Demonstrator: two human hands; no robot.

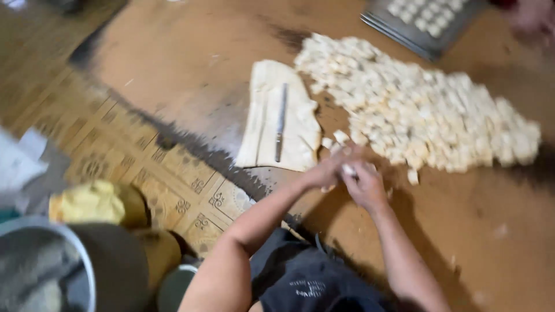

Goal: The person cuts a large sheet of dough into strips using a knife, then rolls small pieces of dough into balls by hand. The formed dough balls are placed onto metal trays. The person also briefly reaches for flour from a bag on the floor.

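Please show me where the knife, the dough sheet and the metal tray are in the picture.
knife (280, 122): head view, middle of the blade.
dough sheet (300, 136): head view, bare part right of the knife.
metal tray (399, 36): head view, near rim.

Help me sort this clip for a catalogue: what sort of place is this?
Probably an informal food-preparation space: a big brown board carries a heap of small pale dough pieces, a dough sheet with a knife, and a tray of shaped pieces.
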